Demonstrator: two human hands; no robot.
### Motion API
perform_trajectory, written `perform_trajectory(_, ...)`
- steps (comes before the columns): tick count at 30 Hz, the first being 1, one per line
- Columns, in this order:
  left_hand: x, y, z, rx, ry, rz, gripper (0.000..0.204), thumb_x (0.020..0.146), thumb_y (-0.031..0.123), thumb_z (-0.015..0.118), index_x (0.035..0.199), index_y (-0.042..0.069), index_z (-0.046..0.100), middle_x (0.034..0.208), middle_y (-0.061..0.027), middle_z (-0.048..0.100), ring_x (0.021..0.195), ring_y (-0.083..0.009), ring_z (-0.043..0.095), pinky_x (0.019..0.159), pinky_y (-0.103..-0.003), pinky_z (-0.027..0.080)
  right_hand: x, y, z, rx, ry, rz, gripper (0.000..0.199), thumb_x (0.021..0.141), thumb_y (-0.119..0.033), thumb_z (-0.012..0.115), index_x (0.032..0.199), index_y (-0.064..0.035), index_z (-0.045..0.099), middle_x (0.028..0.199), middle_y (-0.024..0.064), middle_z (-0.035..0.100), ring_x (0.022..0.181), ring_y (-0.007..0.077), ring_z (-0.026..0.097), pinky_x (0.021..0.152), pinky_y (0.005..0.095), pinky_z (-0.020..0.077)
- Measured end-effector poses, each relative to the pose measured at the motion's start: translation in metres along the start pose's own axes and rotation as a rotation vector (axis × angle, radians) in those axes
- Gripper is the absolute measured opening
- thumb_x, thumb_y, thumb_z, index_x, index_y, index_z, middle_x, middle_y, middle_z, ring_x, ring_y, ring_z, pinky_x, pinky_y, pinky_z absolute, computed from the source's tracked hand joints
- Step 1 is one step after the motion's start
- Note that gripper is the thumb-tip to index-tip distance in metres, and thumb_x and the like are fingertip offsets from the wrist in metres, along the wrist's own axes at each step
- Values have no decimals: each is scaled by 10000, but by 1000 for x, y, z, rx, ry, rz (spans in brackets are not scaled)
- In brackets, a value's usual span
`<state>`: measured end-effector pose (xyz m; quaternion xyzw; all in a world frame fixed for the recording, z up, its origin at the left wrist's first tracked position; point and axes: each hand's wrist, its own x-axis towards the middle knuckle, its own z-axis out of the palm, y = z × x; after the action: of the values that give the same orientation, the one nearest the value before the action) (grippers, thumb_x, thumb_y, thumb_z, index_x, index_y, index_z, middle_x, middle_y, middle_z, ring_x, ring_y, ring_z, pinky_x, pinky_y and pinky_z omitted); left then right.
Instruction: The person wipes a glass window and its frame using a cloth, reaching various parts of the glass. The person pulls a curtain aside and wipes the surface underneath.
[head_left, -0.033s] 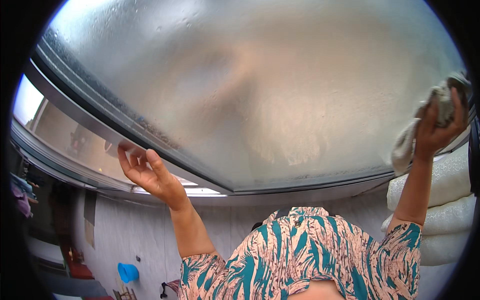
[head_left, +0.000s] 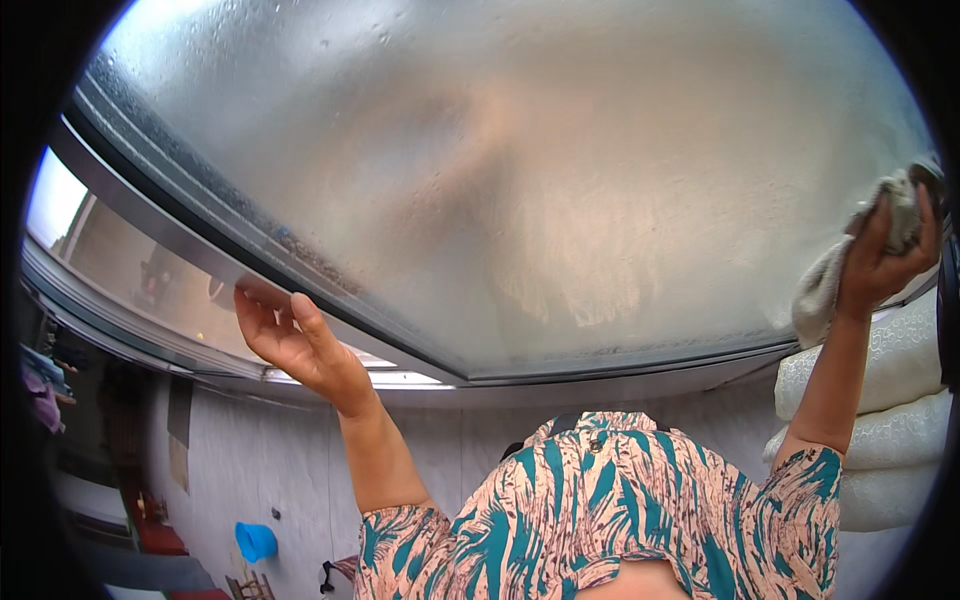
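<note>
The right hand (head_left: 882, 262) is closed around a pale, crumpled cloth (head_left: 822, 288), at the right edge of a large, misted glass pane (head_left: 600, 200); a loose fold of the cloth hangs to the left of the wrist. Compared with the preceding view, this hand and its cloth have shifted slightly to the right, and the loose fold has moved with them. The shift suggests that the work is now concentrated at the pane's outer margin, although whether the cloth presses on the glass there cannot be determined. A dark, rounded item (head_left: 928, 174) at the right fingertips is too unclear to identify. The left hand (head_left: 305, 350) is essentially unchanged: its fingers, loosely bent and holding no separate object, rest against the grey metal frame (head_left: 170, 228) along the pane's lower left side, with the thumb apart, probably steadying it. Droplets remain visible on the glass, notably toward the upper left, well apart from the cloth.
</note>
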<state>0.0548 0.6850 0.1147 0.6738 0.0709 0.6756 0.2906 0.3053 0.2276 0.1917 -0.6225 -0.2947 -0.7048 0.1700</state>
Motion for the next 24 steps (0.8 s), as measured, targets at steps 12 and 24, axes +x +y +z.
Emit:
perform_trajectory(12,23,27,23,-283,-6,-271,269,1014,325,503,1081,65,486,1008,-15,557,941,-76,524,860,-218,415,20,-117,41,196,102,28,420,932,-151,596,1284,26,453,1209,135,488,1035,270,594,976,384,492)
perform_trajectory(24,19,81,76,-414,-163,-396,264,938,277,650,1089,81,558,1058,-42,639,994,-143,595,922,-303,458,-134,-274,52,632,-190,-222,138,824,-285,604,951,-232,590,1193,21,477,1211,237,440,835,355,358)
